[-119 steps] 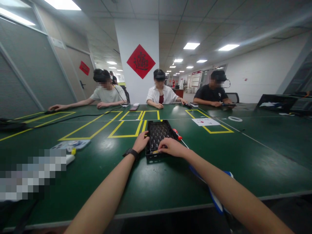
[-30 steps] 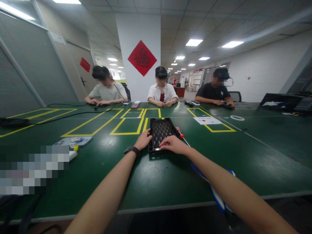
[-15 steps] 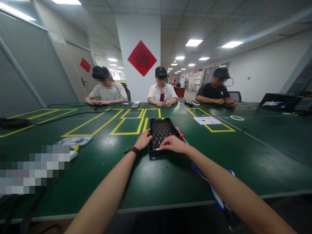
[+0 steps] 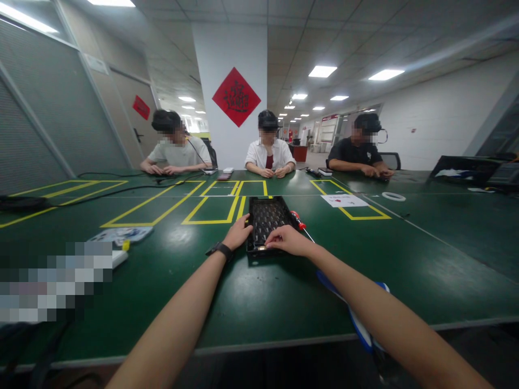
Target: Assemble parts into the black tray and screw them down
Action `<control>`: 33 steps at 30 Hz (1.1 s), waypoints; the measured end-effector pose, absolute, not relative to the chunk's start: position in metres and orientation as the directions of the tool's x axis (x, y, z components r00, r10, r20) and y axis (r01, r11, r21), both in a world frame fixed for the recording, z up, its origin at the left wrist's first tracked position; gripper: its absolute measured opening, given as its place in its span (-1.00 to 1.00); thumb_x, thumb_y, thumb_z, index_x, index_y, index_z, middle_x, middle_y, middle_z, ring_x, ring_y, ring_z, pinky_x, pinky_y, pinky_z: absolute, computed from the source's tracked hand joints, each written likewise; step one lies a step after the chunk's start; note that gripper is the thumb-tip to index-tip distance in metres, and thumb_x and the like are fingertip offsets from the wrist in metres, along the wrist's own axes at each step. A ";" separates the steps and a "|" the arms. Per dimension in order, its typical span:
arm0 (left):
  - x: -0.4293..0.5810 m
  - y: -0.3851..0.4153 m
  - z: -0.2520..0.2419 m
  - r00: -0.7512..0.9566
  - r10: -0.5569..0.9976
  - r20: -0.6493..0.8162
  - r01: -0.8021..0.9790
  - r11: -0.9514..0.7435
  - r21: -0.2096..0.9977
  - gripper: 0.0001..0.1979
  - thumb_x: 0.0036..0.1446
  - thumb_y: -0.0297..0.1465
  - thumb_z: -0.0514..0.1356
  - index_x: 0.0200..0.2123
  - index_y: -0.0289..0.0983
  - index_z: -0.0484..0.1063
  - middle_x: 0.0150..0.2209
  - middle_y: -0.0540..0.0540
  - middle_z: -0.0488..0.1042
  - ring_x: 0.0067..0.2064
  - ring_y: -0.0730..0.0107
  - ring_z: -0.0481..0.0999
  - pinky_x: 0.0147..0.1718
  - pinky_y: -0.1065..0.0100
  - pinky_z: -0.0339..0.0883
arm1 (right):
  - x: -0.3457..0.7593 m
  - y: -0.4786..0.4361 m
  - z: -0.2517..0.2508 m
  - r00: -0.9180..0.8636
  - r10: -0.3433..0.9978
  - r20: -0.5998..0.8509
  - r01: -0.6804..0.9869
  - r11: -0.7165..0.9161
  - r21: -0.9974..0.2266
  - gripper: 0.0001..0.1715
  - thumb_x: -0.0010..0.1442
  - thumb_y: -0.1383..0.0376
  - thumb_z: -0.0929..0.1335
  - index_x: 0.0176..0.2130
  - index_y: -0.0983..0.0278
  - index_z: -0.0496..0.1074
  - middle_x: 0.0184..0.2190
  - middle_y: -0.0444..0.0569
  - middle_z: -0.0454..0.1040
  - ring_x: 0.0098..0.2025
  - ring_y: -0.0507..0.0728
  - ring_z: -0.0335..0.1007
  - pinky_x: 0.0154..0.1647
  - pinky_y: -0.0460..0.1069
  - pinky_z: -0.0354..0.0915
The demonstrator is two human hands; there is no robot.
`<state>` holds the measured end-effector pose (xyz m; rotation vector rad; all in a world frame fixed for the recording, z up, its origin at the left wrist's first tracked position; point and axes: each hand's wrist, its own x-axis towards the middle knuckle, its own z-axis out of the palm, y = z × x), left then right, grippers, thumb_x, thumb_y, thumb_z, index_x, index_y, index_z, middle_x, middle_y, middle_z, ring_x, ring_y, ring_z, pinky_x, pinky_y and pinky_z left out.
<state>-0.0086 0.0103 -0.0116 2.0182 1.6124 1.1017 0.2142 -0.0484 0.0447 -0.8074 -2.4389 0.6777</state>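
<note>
A black tray [image 4: 269, 219] with rows of small pale parts lies on the green table in front of me. My left hand [image 4: 238, 232] rests against its left side, thumb and fingers apart. At the near right part of the tray, my right hand [image 4: 287, 239] has its thumb and forefinger pinched together beside a small pale yellow piece [image 4: 261, 248] at the near edge. Whether the fingertips grip this piece is too small to tell. Just right of the tray lies a red-handled screwdriver [image 4: 299, 220], its shaft pointing toward my right forearm.
Blue-and-white object [image 4: 363, 329] partly under my right forearm; phone-like object [image 4: 121, 234] at left; printed paper [image 4: 344, 200] and white ring [image 4: 393, 197] at right. Yellow tape and cables cross the table [image 4: 162, 324]. Across it sit three people with headsets.
The person at the far right has moved a hand forward, nearer the other one. My own hands and the tray show almost no movement.
</note>
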 end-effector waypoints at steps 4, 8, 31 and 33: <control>-0.009 0.011 -0.012 0.061 0.933 0.356 0.672 -0.302 0.677 -0.40 0.00 -0.40 0.03 0.17 -0.35 0.13 0.20 -0.19 0.17 0.20 0.24 0.15 0.17 0.26 0.00 | 0.214 -0.048 0.046 -0.708 0.650 0.277 0.431 0.708 -0.559 -0.71 0.05 0.17 0.36 -0.31 0.32 0.55 -0.40 -0.01 0.54 -0.36 0.05 0.39 -0.27 -0.08 0.24; -0.010 0.013 -0.013 0.064 0.932 0.356 0.668 -0.305 0.679 -0.40 0.01 -0.39 0.03 0.17 -0.36 0.13 0.20 -0.20 0.16 0.20 0.22 0.16 0.17 0.24 0.01 | 0.215 -0.050 0.048 -0.722 0.641 0.262 0.419 0.705 -0.571 -0.66 0.07 0.12 0.34 -0.29 0.31 0.54 -0.39 -0.03 0.54 -0.37 0.04 0.38 -0.29 -0.09 0.22; -0.010 0.013 -0.013 0.067 0.934 0.352 0.663 -0.305 0.683 -0.40 -0.01 -0.41 0.03 0.16 -0.36 0.14 0.19 -0.20 0.17 0.19 0.22 0.17 0.17 0.23 0.01 | 0.216 -0.043 0.045 -0.749 0.611 0.256 0.371 0.707 -0.602 -0.66 0.02 0.15 0.38 -0.27 0.34 0.53 -0.33 0.00 0.55 -0.31 0.06 0.42 -0.25 -0.09 0.26; -0.010 0.013 -0.013 0.059 0.934 0.352 0.666 -0.299 0.683 -0.40 -0.02 -0.41 0.03 0.16 -0.35 0.15 0.20 -0.19 0.17 0.20 0.22 0.16 0.17 0.24 0.00 | 0.217 -0.043 0.046 -0.751 0.611 0.252 0.379 0.711 -0.592 -0.67 0.02 0.17 0.38 -0.26 0.33 0.53 -0.33 0.00 0.55 -0.29 0.07 0.42 -0.24 -0.08 0.25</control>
